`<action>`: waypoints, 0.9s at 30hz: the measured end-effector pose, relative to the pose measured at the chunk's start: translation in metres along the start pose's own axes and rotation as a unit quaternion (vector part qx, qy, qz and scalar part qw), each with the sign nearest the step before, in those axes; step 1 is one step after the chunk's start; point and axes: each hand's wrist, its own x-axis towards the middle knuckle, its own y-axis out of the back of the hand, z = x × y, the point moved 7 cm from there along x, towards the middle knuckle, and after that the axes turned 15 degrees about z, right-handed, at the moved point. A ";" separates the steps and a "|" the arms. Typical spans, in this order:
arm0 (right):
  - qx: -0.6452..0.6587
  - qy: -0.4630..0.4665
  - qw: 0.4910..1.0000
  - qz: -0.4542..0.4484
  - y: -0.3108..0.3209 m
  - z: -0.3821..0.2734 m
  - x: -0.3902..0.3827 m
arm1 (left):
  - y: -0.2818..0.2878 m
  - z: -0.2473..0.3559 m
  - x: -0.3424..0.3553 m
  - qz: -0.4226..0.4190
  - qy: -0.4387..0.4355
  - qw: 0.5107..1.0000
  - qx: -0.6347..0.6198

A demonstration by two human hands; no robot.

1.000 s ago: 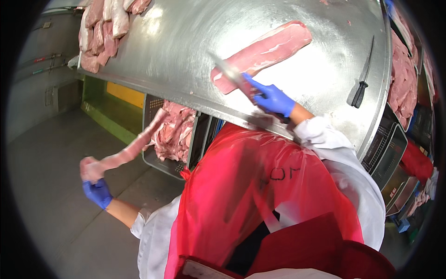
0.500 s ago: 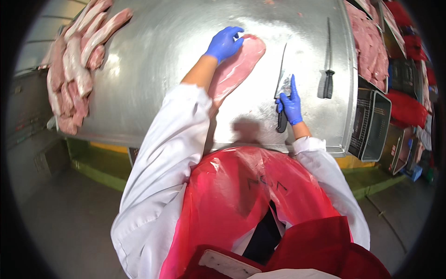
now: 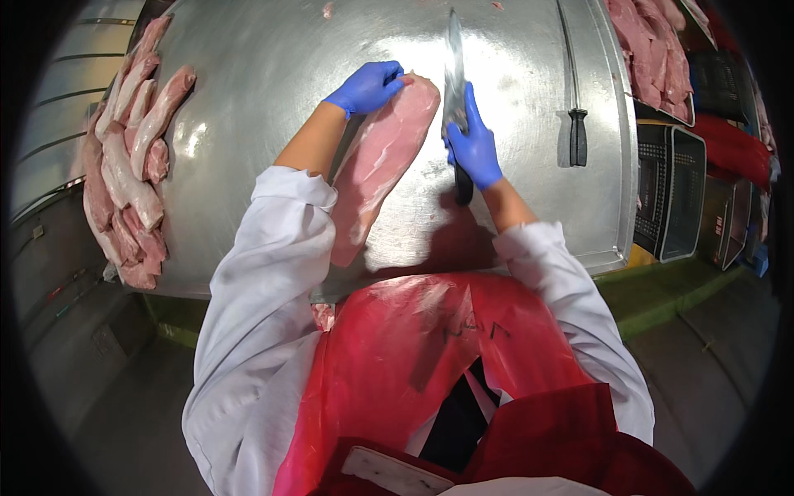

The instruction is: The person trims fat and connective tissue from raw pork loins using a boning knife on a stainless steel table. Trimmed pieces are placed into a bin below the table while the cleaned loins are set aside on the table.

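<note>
A long pink slab of raw meat (image 3: 376, 161) lies lengthwise on the steel table (image 3: 273, 74) in front of me. My left hand (image 3: 366, 86), in a blue glove, grips the slab's far end. My right hand (image 3: 473, 142), also blue-gloved, is closed around the black handle of a large knife (image 3: 454, 70). The blade points away from me and lies just right of the meat. I wear a white coat and a red apron.
Several trimmed meat strips (image 3: 128, 174) are piled along the table's left edge. A sharpening steel with a black handle (image 3: 576, 124) lies on the table's right side. More meat (image 3: 653, 58) sits at the far right, above black crates (image 3: 674, 194).
My left hand swung up from a low bin onto the table and took the meat's far end. My right hand closed on the knife handle. The view now looks straight down.
</note>
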 end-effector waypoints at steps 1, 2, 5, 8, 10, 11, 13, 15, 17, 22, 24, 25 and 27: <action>-0.016 -0.008 1.000 -0.010 -0.014 -0.010 0.015 | 0.001 -0.001 -0.002 -0.001 0.005 1.000 0.010; -0.033 -0.016 0.999 -0.017 -0.024 -0.015 0.026 | 0.001 0.000 -0.003 -0.003 0.008 1.000 0.017; -0.052 -0.022 0.996 -0.075 -0.045 -0.013 0.043 | 0.005 0.016 -0.003 0.012 -0.025 0.999 0.033; -0.072 -0.039 0.985 -0.150 -0.035 -0.002 -0.021 | 0.010 0.011 -0.004 0.039 0.029 0.997 -0.059; -0.057 -0.035 0.986 -0.154 -0.017 0.003 -0.053 | 0.012 0.008 -0.004 0.043 0.102 0.985 -0.130; -0.045 -0.046 0.987 -0.146 -0.008 0.006 -0.060 | 0.018 0.005 0.002 0.087 0.079 0.989 -0.087; -0.024 -0.051 0.993 -0.102 0.011 0.007 -0.056 | 0.037 -0.015 0.010 0.180 0.035 0.983 0.003; -0.002 -0.039 0.999 -0.030 0.031 0.002 -0.029 | 0.028 -0.042 0.013 0.157 0.086 0.984 -0.005; 0.057 -0.091 0.994 -0.002 0.042 0.000 -0.011 | 0.005 -0.051 0.015 0.120 0.118 0.983 0.070; 0.060 -0.094 0.994 0.010 0.049 -0.001 -0.017 | -0.012 -0.030 0.010 -0.080 0.119 0.990 -0.015; 0.051 -0.089 0.995 -0.009 0.044 0.010 -0.023 | 0.002 -0.010 0.004 -0.051 0.059 0.991 0.113; 0.043 -0.082 0.995 -0.028 0.038 0.009 -0.025 | 0.010 0.001 -0.003 -0.035 0.030 0.983 0.178; 0.030 -0.074 0.995 -0.055 0.023 0.001 -0.024 | 0.016 0.003 -0.019 -0.004 0.063 0.968 0.243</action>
